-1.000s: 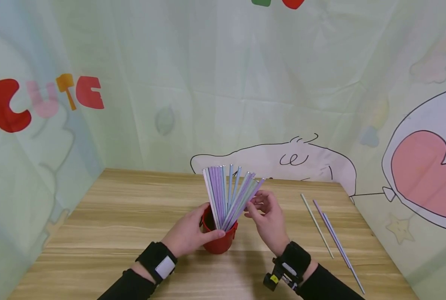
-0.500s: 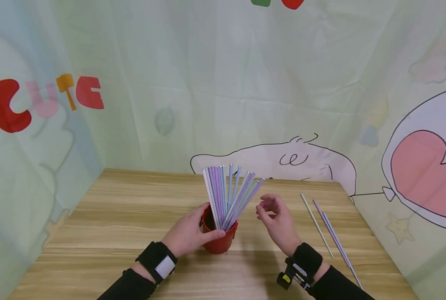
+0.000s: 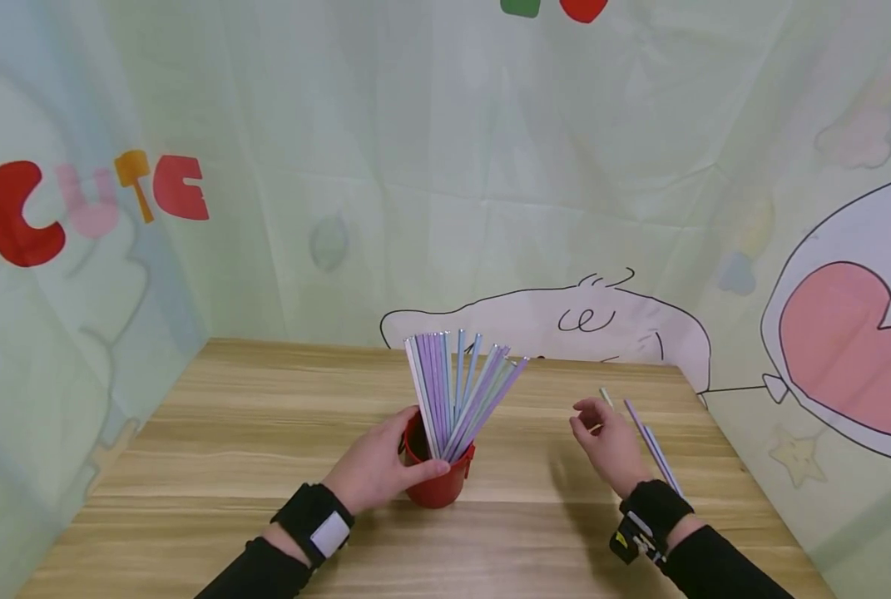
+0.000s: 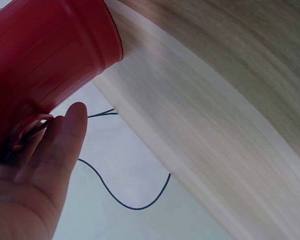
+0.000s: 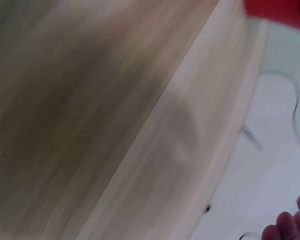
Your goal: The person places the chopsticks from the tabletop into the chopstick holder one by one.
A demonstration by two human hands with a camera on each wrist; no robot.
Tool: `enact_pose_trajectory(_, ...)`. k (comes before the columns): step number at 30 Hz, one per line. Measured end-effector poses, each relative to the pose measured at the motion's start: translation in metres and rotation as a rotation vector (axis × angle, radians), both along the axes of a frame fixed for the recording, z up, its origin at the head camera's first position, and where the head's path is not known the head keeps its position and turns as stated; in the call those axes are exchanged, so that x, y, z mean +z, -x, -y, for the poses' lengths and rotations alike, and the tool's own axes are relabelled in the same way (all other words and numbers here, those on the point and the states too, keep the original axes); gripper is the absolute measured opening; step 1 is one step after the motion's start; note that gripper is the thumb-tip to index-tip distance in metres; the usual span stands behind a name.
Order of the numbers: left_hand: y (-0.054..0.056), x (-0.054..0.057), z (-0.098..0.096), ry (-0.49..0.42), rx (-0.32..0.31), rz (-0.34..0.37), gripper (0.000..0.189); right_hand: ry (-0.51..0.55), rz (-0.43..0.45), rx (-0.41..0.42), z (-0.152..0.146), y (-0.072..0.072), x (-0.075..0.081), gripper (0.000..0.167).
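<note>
My left hand [image 3: 373,466] grips a small red bucket [image 3: 436,491] at its left side, thumb over the front of the rim. In the left wrist view, the fingers [image 4: 65,135] lie along the bucket's wall [image 4: 50,55] by its handle loop [image 4: 27,127]. Many slim purple, blue and whitish straws [image 3: 428,383] stand fanned out in the bucket. My right hand [image 3: 613,449], holding nothing, hovers with loosely bent fingers over the table's right part. A pale straw [image 3: 606,396] is mostly hidden behind it; purple and blue straws [image 3: 664,462] lie just beyond, partly covered by the wrist.
The wooden table [image 3: 265,433] extends around the bucket. A printed cloth backdrop [image 3: 445,208] rises behind its far edge and along both sides. Black bands with small devices [image 3: 650,520] sit on the wrists.
My right hand has drawn away from the standing straws and moved right, now covering part of the loose ones. The left hand and the bucket have stayed in place.
</note>
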State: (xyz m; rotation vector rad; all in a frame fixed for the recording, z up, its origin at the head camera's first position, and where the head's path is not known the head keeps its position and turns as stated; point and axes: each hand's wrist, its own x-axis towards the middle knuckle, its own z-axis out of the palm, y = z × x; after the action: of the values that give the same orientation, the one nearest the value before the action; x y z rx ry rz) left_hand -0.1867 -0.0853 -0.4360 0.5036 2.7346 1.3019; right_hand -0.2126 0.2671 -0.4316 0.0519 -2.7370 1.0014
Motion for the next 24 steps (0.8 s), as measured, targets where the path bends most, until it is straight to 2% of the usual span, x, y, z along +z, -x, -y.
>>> enact_pose_trajectory(7, 0.001, -0.001, 0.001, -0.010, -0.011, -0.005, 0.093, -0.185, 0.116, -0.027, -0.038, 0.015, -0.010, 0.032)
enact_pose_trajectory(16, 0.000, -0.001, 0.001, -0.004, -0.018, -0.008, 0.095, -0.464, 0.121, -0.040, -0.062, 0.025, -0.019, 0.032)
enact_pose_trajectory(24, 0.000, -0.001, 0.001, 0.008, -0.014, -0.016, 0.096, -0.669, 0.136, -0.030, -0.072, 0.030, -0.031, 0.022)
